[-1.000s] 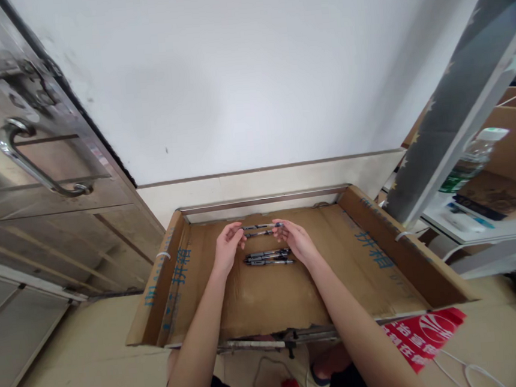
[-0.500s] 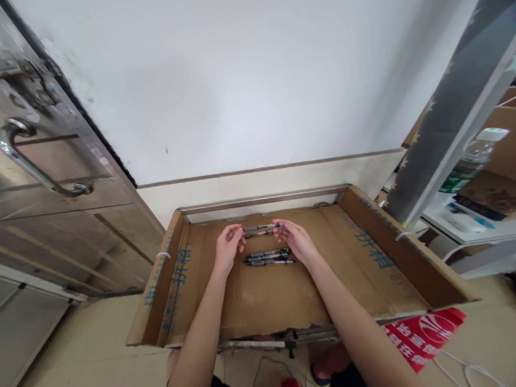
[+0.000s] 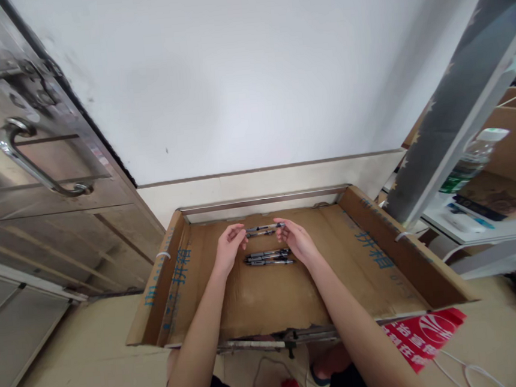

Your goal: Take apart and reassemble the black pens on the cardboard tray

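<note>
Between my two hands a slim pen [image 3: 261, 227] lies level, its left end in the fingers of my left hand [image 3: 230, 244] and its right end in those of my right hand [image 3: 294, 238]. Both hands are closed in a pinch. Just below it is another pen [image 3: 261, 233], partly covered by my fingers; I cannot tell whether it is held too. Nearer to me, a small bunch of pens [image 3: 268, 257] with dark and clear barrels rests on the cardboard, side by side and roughly parallel.
The pens are in a shallow cardboard tray [image 3: 277, 306] with raised side walls. A white wall [image 3: 248, 86] stands behind it. On the left is a metal door with a handle [image 3: 38, 161]; on the right, a shelf with a plastic bottle [image 3: 474, 159]. A red printed sheet [image 3: 426, 335] hangs below.
The pen between my hands has turned slightly about its length, and both hands have shifted a little to the right. The bunch of pens has not moved.
</note>
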A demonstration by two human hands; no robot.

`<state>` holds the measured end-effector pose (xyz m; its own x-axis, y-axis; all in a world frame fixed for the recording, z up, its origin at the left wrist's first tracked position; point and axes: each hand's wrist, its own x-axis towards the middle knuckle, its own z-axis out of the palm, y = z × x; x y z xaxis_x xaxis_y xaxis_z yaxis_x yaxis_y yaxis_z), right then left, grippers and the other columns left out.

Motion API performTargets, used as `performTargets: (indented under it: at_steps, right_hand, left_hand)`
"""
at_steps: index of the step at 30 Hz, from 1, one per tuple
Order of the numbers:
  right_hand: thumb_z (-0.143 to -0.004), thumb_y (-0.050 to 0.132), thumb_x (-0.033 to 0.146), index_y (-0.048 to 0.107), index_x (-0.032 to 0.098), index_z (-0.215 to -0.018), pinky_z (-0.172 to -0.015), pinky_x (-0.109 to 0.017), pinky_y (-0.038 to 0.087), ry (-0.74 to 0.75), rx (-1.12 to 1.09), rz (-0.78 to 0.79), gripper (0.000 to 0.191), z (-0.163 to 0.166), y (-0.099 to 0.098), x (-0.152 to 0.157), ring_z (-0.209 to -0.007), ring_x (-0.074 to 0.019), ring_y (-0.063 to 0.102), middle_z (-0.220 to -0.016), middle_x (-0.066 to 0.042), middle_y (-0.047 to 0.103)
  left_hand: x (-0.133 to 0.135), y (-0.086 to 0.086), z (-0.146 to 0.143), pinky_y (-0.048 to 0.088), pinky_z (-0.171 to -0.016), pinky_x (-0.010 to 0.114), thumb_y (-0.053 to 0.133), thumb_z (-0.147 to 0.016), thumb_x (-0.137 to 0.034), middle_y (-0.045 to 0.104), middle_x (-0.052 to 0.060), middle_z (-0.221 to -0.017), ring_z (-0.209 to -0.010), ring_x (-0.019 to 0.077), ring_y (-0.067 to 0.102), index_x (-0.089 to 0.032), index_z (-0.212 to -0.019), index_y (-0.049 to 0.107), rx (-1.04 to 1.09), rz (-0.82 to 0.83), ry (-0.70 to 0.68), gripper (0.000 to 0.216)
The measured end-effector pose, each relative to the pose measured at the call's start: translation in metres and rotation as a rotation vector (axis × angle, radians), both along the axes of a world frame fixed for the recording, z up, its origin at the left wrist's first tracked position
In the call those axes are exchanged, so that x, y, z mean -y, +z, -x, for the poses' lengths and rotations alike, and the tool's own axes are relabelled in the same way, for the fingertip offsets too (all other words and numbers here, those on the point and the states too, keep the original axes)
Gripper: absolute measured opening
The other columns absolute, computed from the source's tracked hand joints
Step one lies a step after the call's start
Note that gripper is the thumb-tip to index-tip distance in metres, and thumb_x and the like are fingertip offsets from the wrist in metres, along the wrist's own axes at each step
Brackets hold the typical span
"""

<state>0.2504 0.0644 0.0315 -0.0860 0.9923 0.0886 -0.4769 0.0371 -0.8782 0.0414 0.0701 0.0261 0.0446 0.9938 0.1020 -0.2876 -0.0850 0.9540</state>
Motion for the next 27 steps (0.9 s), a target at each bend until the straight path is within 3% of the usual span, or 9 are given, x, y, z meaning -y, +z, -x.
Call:
performTargets:
  at_steps: [4, 15, 20, 24, 27]
  right_hand:
    - [-0.077, 0.063, 0.044, 0.069, 0.019, -0.097, -0.058, -0.027, 0.042, -0.012, 0.020, 0.001, 0.032, 0.0008, 0.0013, 0.0005, -0.063, -0.0142, 0.053, -0.067, -0.002, 0.060]
    - [-0.076, 0.065, 0.044, 0.070, 0.019, -0.096, -0.058, -0.027, 0.042, -0.013, 0.013, 0.005, 0.032, 0.0005, 0.0022, 0.0008, -0.063, -0.0134, 0.054, -0.068, -0.002, 0.061]
    - [-0.078, 0.064, 0.044, 0.070, 0.019, -0.098, -0.058, -0.026, 0.042, 0.012, 0.001, -0.004, 0.032, 0.0001, 0.0001, 0.0002, -0.064, -0.0138, 0.054, -0.068, -0.002, 0.061]
    - [-0.081, 0.060, 0.044, 0.068, 0.020, -0.102, -0.061, -0.028, 0.043, 0.095, -0.071, -0.017, 0.033, -0.0005, -0.0016, 0.0000, -0.058, -0.0132, 0.052, -0.061, 0.000, 0.057]
    - [-0.083, 0.053, 0.052, 0.066, 0.021, -0.105, -0.065, -0.032, 0.046, 0.174, -0.107, 0.013, 0.040, -0.0012, 0.0008, 0.0012, -0.067, -0.0172, 0.057, -0.068, -0.003, 0.062]
  left_hand:
    - [0.0005, -0.0010, 0.0003, 0.040, -0.046, 0.020, 0.068, -0.072, -0.043, 0.062, 0.004, -0.069, -0.055, 0.0102, 0.055, -0.012, -0.078, 0.062, -0.043, 0.056, -0.009, 0.032]
    - [0.0010, -0.0014, 0.0002, 0.046, -0.054, 0.023, 0.073, -0.069, -0.037, 0.065, 0.005, -0.080, -0.065, 0.0127, 0.060, -0.015, -0.093, 0.063, 0.015, 0.032, -0.041, 0.035]
    - [0.0006, -0.0023, 0.0007, 0.044, -0.052, 0.022, 0.070, -0.071, -0.041, 0.064, 0.005, -0.074, -0.061, 0.0117, 0.058, -0.012, -0.082, 0.063, -0.022, 0.049, -0.035, 0.032]
    - [-0.0003, -0.0038, 0.0015, 0.045, -0.054, 0.023, 0.072, -0.069, -0.040, 0.066, 0.005, -0.077, -0.063, 0.0126, 0.060, -0.013, -0.088, 0.063, 0.005, 0.030, -0.032, 0.034]
    - [0.0003, -0.0029, 0.0012, 0.046, -0.055, 0.023, 0.072, -0.070, -0.039, 0.066, 0.006, -0.079, -0.065, 0.0127, 0.060, -0.013, -0.090, 0.063, 0.038, 0.036, -0.046, 0.034]
